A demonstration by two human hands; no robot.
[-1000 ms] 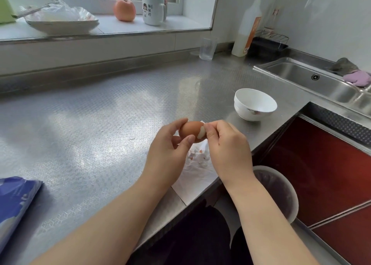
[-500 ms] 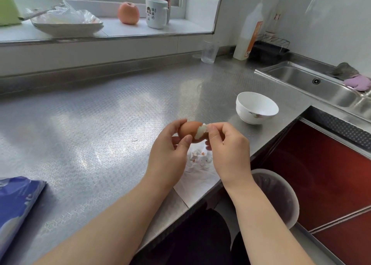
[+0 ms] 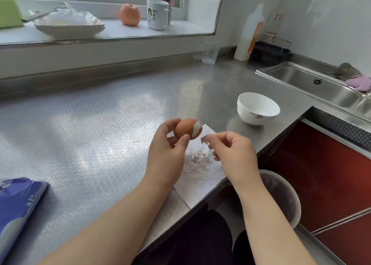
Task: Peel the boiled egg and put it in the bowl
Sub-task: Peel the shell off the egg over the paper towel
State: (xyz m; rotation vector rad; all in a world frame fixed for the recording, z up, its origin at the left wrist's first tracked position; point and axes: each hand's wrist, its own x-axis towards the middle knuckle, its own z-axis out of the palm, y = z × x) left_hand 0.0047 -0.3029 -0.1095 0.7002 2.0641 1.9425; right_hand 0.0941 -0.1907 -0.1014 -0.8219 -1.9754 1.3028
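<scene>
The left hand (image 3: 166,154) grips the egg (image 3: 187,128) between thumb and curled fingers, its right end bared white. Just right, apart from it, the right hand (image 3: 232,154) pinches a shell bit (image 3: 204,140) above the paper (image 3: 200,176). The bowl (image 3: 258,108) sits beyond the right hand.

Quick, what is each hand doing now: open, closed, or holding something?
Left hand: holds the partly peeled egg in its fingertips.
Right hand: pinches a small piece of shell, apart from the egg, over the paper towel.
</scene>
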